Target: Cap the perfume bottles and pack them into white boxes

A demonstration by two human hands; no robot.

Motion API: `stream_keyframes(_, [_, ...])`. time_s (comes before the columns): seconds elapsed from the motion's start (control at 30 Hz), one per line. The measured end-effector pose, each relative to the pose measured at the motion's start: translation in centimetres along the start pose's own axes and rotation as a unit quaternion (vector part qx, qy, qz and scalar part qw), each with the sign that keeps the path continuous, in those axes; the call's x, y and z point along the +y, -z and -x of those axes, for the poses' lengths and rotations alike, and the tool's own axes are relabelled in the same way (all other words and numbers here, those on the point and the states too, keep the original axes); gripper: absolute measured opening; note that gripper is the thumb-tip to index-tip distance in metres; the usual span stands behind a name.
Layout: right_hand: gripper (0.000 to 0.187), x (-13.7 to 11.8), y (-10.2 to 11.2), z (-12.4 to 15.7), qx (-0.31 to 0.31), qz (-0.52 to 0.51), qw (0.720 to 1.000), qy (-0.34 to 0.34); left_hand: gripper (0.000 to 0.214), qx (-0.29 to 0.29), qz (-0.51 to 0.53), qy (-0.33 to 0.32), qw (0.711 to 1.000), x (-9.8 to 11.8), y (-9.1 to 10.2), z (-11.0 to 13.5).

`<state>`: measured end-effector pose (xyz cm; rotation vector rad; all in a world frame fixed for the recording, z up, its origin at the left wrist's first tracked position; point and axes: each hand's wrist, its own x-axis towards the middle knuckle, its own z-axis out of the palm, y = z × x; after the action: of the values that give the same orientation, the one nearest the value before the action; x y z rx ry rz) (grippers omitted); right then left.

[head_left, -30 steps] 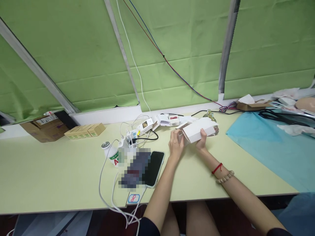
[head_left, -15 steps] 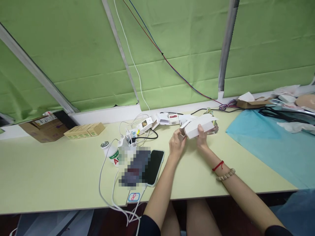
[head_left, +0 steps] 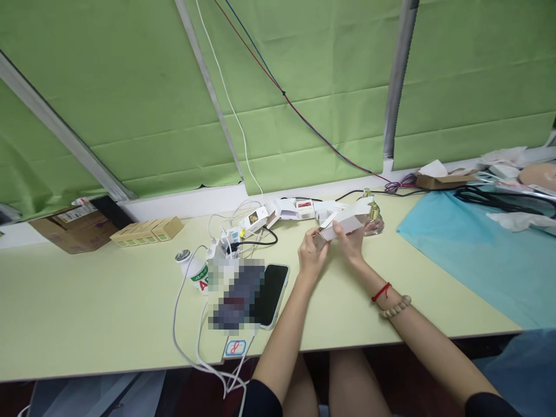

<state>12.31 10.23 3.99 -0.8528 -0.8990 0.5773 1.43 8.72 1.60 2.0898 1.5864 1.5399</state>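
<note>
Both my hands hold a small white carton (head_left: 345, 223) just above the pale green table (head_left: 87, 313). My left hand (head_left: 310, 255) pinches the carton's open left end, where a flap sticks up. Gripping the carton's underside from the right is my right hand (head_left: 353, 242), with a red string and a bead bracelet on its wrist. Right behind the carton stands a small glass perfume bottle (head_left: 372, 220) with a gold cap.
A black phone (head_left: 271, 294) and a blurred item lie left of my arms among white cables (head_left: 186, 324). A small white drink bottle (head_left: 194, 271), more little cartons (head_left: 295, 209), tan boxes (head_left: 147, 230) and a blue sheet (head_left: 473, 255) at right share the table.
The carton has turned flatter and dropped slightly towards me, showing less of its broad white face. Both hands stay on it, and the perfume bottle behind is now uncovered.
</note>
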Motion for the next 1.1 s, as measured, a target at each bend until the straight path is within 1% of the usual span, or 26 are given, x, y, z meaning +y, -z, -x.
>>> stream_keyframes(0.03, [0.062,0.1,0.1,-0.1,0.012,-0.006,1.000,-0.012,0.037,0.013,0.016,0.014,1.000,0.0,0.0,-0.1])
stream_keyframes(0.1, [0.062,0.4,0.2,-0.3,0.027,-0.003,0.999,-0.025,0.040,0.055,0.058,0.053,0.995,-0.1,0.1,-0.3])
stream_keyframes(0.13, [0.065,0.4,0.3,-0.3,0.021,0.015,0.999,-0.022,0.041,0.083,0.080,0.078,0.990,-0.3,0.2,-0.5])
stream_keyframes(0.2, [0.075,0.5,0.4,-0.2,-0.023,0.094,0.995,0.010,0.041,0.151,0.120,0.127,0.973,-0.6,0.4,-0.9])
stream_keyframes(0.23, [0.081,0.6,0.5,-0.1,-0.055,0.150,0.987,0.034,0.041,0.188,0.135,0.144,0.962,-0.7,0.6,-1.1])
stream_keyframes(0.27, [0.089,0.6,0.5,0.1,-0.091,0.209,0.972,0.060,0.040,0.224,0.144,0.153,0.952,-0.9,0.8,-1.4])
stream_keyframes(0.33, [0.098,0.9,0.4,0.7,-0.167,0.308,0.931,0.101,0.040,0.284,0.150,0.157,0.934,-1.1,1.2,-1.8])
stream_keyframes(0.4, [0.096,1.4,0.2,1.2,-0.231,0.358,0.897,0.121,0.041,0.323,0.145,0.147,0.923,-1.2,1.6,-2.0])
stream_keyframes(0.43, [0.093,1.8,0.1,1.4,-0.253,0.365,0.887,0.128,0.042,0.335,0.141,0.140,0.921,-1.2,1.7,-2.0])
stream_keyframes(0.5, [0.082,2.6,0.0,1.7,-0.274,0.353,0.882,0.147,0.043,0.346,0.134,0.123,0.920,-1.1,1.8,-2.0])
stream_keyframes(0.57, [0.067,3.4,0.0,1.7,-0.270,0.330,0.891,0.157,0.044,0.350,0.131,0.102,0.922,-1.0,1.8,-1.9])
stream_keyframes(0.63, [0.057,4.0,0.0,1.6,-0.266,0.317,0.897,0.157,0.045,0.361,0.133,0.088,0.919,-0.8,1.9,-1.8])
stream_keyframes(0.73, [0.049,4.1,0.0,1.5,-0.308,0.289,0.893,0.160,0.045,0.387,0.161,0.111,0.901,-0.4,2.1,-1.9])
stream_keyframes(0.77, [0.046,3.9,0.0,1.5,-0.321,0.272,0.893,0.158,0.044,0.387,0.176,0.126,0.896,-0.3,2.2,-1.9])
stream_keyframes(0.8, [0.043,3.7,0.0,1.6,-0.322,0.255,0.899,0.155,0.042,0.382,0.193,0.144,0.892,-0.2,2.3,-1.9])
stream_keyframes(0.83, [0.040,3.5,0.0,1.6,-0.307,0.239,0.909,0.152,0.041,0.373,0.209,0.163,0.889,-0.2,2.3,-2.0])
stream_keyframes(0.87, [0.036,3.1,0.0,1.6,-0.278,0.223,0.922,0.151,0.039,0.366,0.221,0.186,0.885,-0.2,2.3,-2.0])
stream_keyframes(0.93, [0.027,2.2,0.2,1.6,-0.198,0.191,0.947,0.168,0.035,0.353,0.233,0.230,0.877,-0.6,2.3,-2.1])
stream_keyframes(0.97, [0.024,1.6,0.2,1.6,-0.163,0.178,0.952,0.190,0.033,0.347,0.230,0.246,0.875,-0.9,2.3,-2.1])
stream_keyframes(1.0, [0.021,1.0,0.2,1.6,-0.144,0.170,0.949,0.222,0.032,0.332,0.221,0.252,0.882,-1.2,2.3,-2.1])
stream_keyframes(1.03, [0.019,0.3,0.2,1.6,-0.142,0.169,0.939,0.263,0.032,0.309,0.208,0.246,0.895,-1.6,2.2,-2.1])
stream_keyframes(1.07, [0.018,-0.3,0.0,1.6,-0.158,0.179,0.921,0.307,0.033,0.291,0.191,0.236,0.907,-1.9,2.2,-2.1])
stream_keyframes(1.1, [0.017,-0.9,-0.3,1.6,-0.186,0.200,0.896,0.350,0.034,0.280,0.172,0.224,0.918,-2.1,2.1,-2.1])
